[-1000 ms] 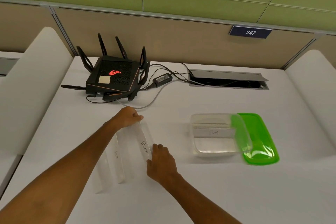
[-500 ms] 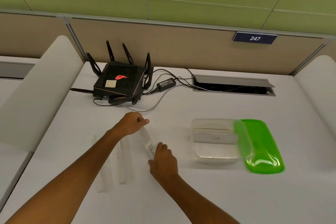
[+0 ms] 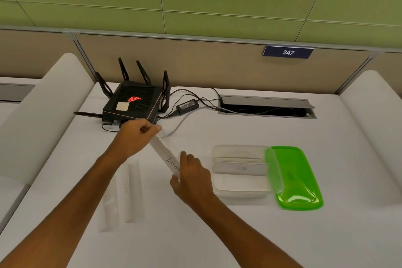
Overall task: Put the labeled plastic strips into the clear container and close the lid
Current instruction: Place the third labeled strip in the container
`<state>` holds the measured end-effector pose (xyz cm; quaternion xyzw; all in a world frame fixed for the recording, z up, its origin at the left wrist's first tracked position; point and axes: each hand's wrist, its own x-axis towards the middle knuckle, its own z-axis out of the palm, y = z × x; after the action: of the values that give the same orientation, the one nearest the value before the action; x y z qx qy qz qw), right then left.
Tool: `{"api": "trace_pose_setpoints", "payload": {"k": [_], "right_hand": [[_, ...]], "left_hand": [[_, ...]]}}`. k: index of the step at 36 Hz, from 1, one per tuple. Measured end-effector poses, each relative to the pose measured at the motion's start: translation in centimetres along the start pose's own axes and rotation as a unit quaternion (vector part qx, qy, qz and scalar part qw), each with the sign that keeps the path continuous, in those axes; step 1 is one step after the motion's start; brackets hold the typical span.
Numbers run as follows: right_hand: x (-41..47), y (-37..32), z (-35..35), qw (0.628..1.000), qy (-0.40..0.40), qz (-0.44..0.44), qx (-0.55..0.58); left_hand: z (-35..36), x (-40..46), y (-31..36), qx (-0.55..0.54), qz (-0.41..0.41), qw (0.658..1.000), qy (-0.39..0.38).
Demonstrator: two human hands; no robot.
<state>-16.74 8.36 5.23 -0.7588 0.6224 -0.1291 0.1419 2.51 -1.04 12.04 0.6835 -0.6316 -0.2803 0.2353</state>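
Strip point(image 3: 166, 155) lifted between both hands, on its way to the container.

The left hand point(image 3: 136, 137) pinches the far end and the right hand point(image 3: 191, 177) pinches the near end of the strip marked "DEAR", which a second ago lay flat on the surface point(image 3: 217, 235) and now hangs tilted above it, so the pickup looks done and the carry across is next. The container point(image 3: 240, 173) sits open just right of the right hand with one labeled strip point(image 3: 239, 168) already inside; its green lid point(image 3: 297, 178) leans against its far-right edge. Two more strips point(image 3: 124, 193) lie on the surface under the left forearm, still to go. A router point(image 3: 132, 103) and its cables point(image 3: 191, 98) sit just beyond the left hand; nothing blocks the path to the container.
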Motion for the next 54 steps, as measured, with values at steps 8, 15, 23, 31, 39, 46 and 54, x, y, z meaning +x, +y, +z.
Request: {"api": "trace_pose_setpoints", "payload": {"k": [8, 15, 23, 31, 39, 46, 54], "right_hand": [[0.4, 6.4, -6.8, 0.996, 0.025, -0.054, -0.066], [-0.2, 14.3, -10.2, 0.992, -0.039, -0.034, -0.117], [-1.7, 21.1, -10.3, 0.983, -0.11, -0.027, -0.143], [-2.0, 24.1, -8.8, 0.976, -0.153, -0.051, -0.147], [-1.3, 25.3, -7.5, 0.969, -0.186, -0.081, -0.141], [-0.5, 26.2, -6.9, 0.961, -0.203, -0.102, -0.155], [-0.1, 26.5, -6.2, 0.956, -0.2, -0.137, -0.166]], "left_hand": [[1.8, -1.4, 5.5, -0.065, 0.056, 0.996, 0.029], [8.2, -2.9, 8.7, -0.102, 0.061, 0.993, -0.011], [15.3, -5.7, 10.4, -0.117, 0.002, 0.989, -0.088], [18.7, -7.6, 10.6, -0.084, -0.09, 0.982, -0.144], [20.1, -8.2, 10.7, -0.071, -0.153, 0.97, -0.173], [20.6, -7.9, 12.0, 0.051, -0.162, 0.966, -0.193], [21.0, -8.1, 13.1, 0.06, -0.211, 0.955, -0.202]]}}
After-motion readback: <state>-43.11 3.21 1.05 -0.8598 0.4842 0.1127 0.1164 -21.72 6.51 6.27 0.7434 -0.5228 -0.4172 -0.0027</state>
